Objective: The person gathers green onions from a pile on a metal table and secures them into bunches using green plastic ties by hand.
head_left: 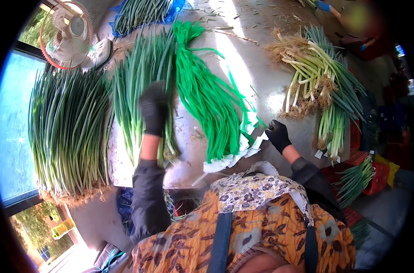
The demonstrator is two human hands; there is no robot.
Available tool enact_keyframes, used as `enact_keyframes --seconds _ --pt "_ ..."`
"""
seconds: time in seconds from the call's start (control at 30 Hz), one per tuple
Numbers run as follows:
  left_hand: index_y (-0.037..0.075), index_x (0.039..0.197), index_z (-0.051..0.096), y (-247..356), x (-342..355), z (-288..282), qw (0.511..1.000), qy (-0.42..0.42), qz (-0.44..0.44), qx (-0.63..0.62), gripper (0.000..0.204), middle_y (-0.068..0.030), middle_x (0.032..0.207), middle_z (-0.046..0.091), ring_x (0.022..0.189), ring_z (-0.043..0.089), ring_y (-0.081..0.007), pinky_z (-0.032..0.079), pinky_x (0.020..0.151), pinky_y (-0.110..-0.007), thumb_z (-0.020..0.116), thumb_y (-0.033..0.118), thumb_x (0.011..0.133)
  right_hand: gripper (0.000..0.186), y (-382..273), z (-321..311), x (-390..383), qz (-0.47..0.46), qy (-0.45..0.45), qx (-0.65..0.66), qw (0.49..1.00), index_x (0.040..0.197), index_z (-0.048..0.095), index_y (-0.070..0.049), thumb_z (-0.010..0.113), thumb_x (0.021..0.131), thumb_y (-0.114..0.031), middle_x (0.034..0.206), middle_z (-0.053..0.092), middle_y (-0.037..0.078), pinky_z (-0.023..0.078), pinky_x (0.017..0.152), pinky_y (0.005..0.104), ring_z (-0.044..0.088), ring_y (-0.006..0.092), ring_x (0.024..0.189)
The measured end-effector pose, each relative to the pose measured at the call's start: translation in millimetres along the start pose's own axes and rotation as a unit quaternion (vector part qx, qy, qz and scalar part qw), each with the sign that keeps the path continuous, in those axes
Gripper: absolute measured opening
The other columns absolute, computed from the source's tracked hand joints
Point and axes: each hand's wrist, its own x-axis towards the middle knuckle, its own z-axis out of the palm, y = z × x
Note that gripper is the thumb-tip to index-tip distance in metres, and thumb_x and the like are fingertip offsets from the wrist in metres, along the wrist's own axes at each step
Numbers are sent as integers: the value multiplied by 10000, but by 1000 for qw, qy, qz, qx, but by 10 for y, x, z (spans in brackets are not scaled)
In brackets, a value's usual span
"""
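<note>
My left hand (154, 108), in a black glove, is over a pile of green onions (141, 68). Motion blurs it, and its fingers cannot be made out. To its right lies a long bundle of bright green mesh strips (202, 95), gathered at the far end. White tags (234, 157) hang at the near ends of the strips. My right hand (278, 135), also black-gloved, is closed at the right side of these tags, with its fingertips on the end of one strip that reaches away from the bundle.
A thick row of green onions (68, 132) stands at the left, roots toward me. More onions (143, 13) rest on blue plastic at the back. Rooted onions (313, 77) are heaped at the right. A fan (68, 34) stands far left. Another person's gloved hand (323, 6) shows far right.
</note>
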Motion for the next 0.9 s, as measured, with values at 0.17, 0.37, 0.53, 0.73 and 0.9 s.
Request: enact_keyframes --seconds 0.17,0.37,0.53,0.73,0.9 --pt "222 1247 583 1479 103 1283 937 -260 231 -29 498 -115 1402 445 1359 315 -319 144 1086 -619 620 341 765 249 -594 -750 -328 -41 -4 87 995 831 489 -42 688 703 -121 703 549 142 462 588 389 588 339 661" --pt "271 1386 406 62 503 2338 924 -305 57 224 594 -78 1519 276 1415 201 -300 87 1045 -708 548 411 827 257 -473 -1153 -947 -123 80 -99 984 930 554 -41 672 714 -117 709 571 129 469 563 399 585 320 632" --pt "242 1479 218 -520 980 2106 869 -428 -64 242 702 -63 1566 129 1440 105 -298 101 1062 -697 482 494 879 472 919 -1101 -2588 286 -43 -161 943 1118 605 -21 710 715 -244 1087 620 201 478 863 463 590 380 997" --pt "177 1245 534 741 1393 1551 845 -436 18 308 365 -126 1357 450 1250 428 -347 315 963 -642 467 281 902 235 2198 -988 -3950 484 163 129 850 1038 613 -57 602 813 -123 1030 614 119 496 778 360 597 238 973" --pt "37 1029 650 2323 101 1363 765 -521 259 -276 257 -150 890 673 818 644 -274 501 750 -393 527 214 889 132 374 -1392 -2138 255 251 190 914 960 604 -56 610 844 -117 767 596 34 473 588 304 593 145 690"
